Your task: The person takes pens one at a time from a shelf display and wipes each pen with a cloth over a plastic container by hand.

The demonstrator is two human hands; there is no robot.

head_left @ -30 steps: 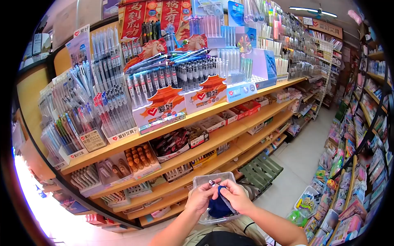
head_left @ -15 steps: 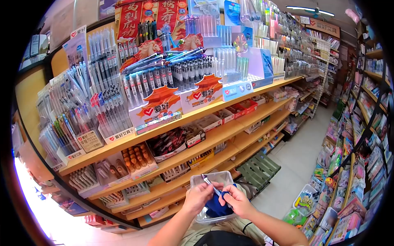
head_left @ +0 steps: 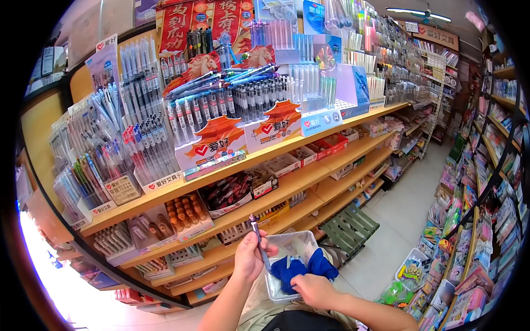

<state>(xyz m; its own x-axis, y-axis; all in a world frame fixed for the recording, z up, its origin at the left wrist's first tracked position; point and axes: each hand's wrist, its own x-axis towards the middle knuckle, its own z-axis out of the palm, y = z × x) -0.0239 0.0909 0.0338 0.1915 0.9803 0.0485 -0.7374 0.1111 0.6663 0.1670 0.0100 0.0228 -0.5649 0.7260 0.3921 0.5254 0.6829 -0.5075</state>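
My left hand (head_left: 249, 258) grips a pen (head_left: 264, 257) with a dark tip end, held nearly upright at the left rim of a clear plastic tub (head_left: 270, 292). The tub rests on my lap. Inside it lies a crumpled blue cloth (head_left: 287, 271), with some pale pen-like pieces beside it. My right hand (head_left: 316, 291) is closed at the cloth's lower edge, its fingertips pinching the fabric. Part of the cloth is behind that hand.
In front stands a wooden shelf (head_left: 309, 145) with pen display boxes (head_left: 215, 144) on top and boxed stock below. A green folding stool (head_left: 349, 230) is right of the tub. An aisle floor (head_left: 395, 196) runs back beside packed shelves on the right.
My hands have moved apart. The left one has carried the pen left and up, away from the cloth. My right hand has lowered with the cloth, which now spreads wider in the tub.
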